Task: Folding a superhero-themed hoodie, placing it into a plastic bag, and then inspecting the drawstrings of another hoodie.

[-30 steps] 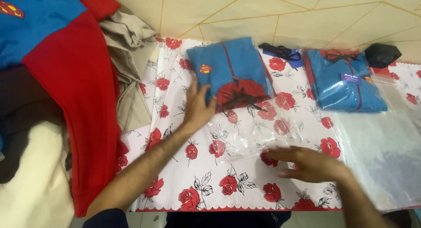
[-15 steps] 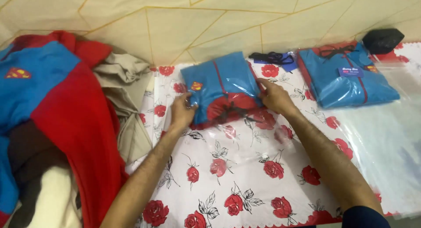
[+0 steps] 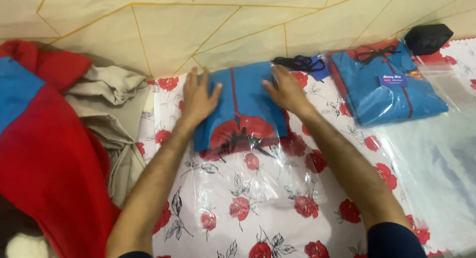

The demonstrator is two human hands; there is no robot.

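A folded blue and red garment (image 3: pixel 243 114) lies partly inside a clear plastic bag (image 3: pixel 258 183) on a white cloth printed with red roses (image 3: pixel 277 228). My left hand (image 3: pixel 197 96) rests flat on the garment's left side, fingers spread. My right hand (image 3: pixel 285 89) presses flat on its upper right corner. Neither hand grips anything. The bag's open end trails toward me over the cloth.
A second folded blue garment in a clear bag (image 3: pixel 389 89) lies to the right, with a black pouch (image 3: pixel 427 37) behind it. More clear plastic bags (image 3: pixel 441 163) lie at the right. A pile of red, blue and beige clothes (image 3: pixel 64 139) sits at left. Black cords (image 3: pixel 300 63) lie by the wall.
Both hands moved up onto the folded garment and now lie flat on it; earlier the right hand was low on the cloth. The view has shifted closer.
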